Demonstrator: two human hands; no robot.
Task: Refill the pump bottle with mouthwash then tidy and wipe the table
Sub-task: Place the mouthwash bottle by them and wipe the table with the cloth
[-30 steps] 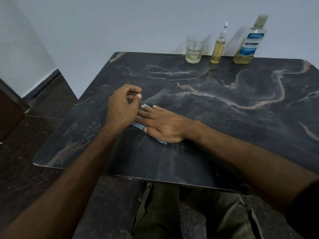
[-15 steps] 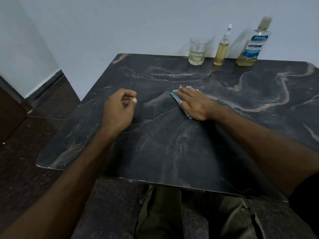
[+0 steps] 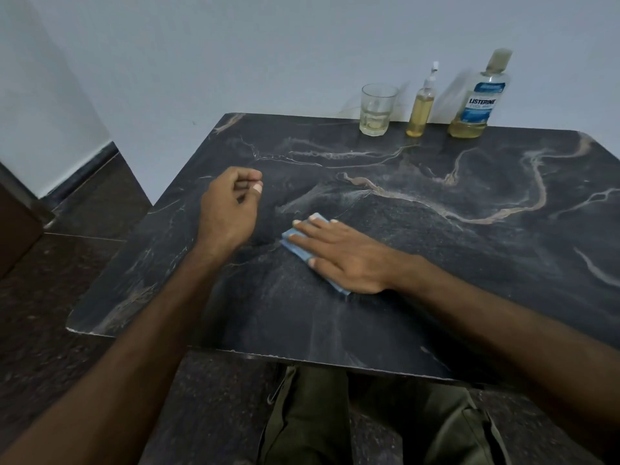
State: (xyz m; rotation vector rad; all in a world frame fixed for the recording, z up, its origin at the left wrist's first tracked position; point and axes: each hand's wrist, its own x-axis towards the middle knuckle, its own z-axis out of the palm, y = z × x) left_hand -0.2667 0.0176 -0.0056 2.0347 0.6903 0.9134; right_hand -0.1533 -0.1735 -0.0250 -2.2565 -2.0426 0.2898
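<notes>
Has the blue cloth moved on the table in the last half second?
Yes. The blue cloth, under the flat right hand, has slid back toward the person, away from the glass at the far edge of the table.

A plain room in a home: a dark marble-patterned table (image 3: 436, 263) stands against a bare pale wall (image 3: 268, 45) on dark stone floor tiles (image 3: 67, 263), with a mouthwash bottle (image 3: 476, 99), pump bottle (image 3: 421, 109) and drinking glass (image 3: 377, 110).

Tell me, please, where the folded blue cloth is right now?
In the head view, the folded blue cloth lies flat under the right hand on the dark marble table, right of the left hand.
</notes>
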